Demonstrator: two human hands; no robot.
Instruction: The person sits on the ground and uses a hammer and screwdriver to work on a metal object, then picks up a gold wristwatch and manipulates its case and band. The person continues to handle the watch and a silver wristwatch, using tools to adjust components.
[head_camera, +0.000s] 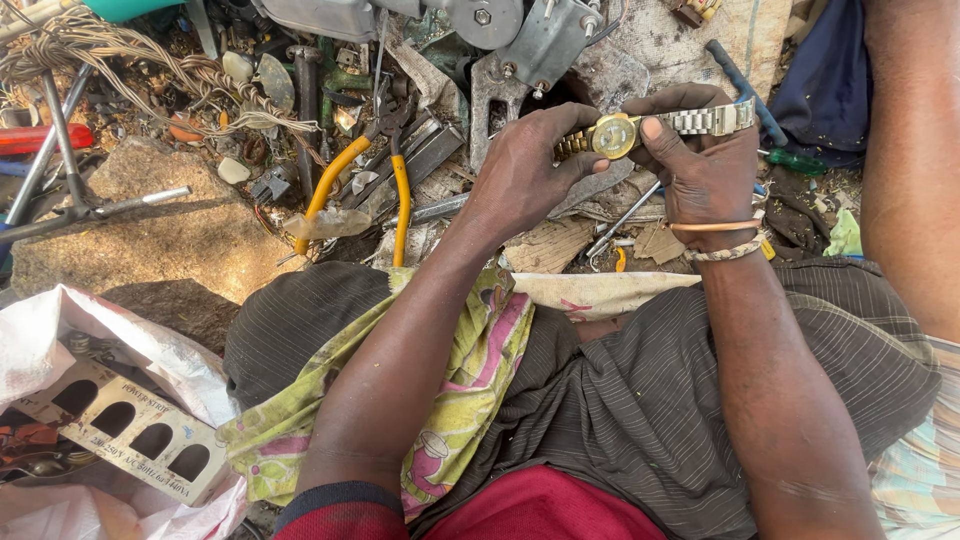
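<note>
Both hands hold a wristwatch up at approx 1 o'clock of the view, above the lap. Left hand is closed on the gold-tone strap end, thumb under, fingers curled over. Right hand pinches the case, thumb pressed on the rim of the pale dial, w/ the silver-tone bracelet half running out past the knuckles toward 2 o'clock.

Judgement: the step looks like inspecting or working the case/strap joint. To do it well, keep the left grip firm near the lug so the band doesn't twist, keep the right thumb off the glass, and hold it over the lap so small parts don't drop into the clutter.

Surface: bare dirt and stone ground, no bench. Yellow-handled pliers lie at 11 o'clock of the watch hands, w/ twisted wire further out at 10 and scrap metal brackets at 12. A white plastic bag w/ a card insert sits at 8 o'clock. Floral cloth drapes over the lap. Outdoor light, hard sun.
</note>
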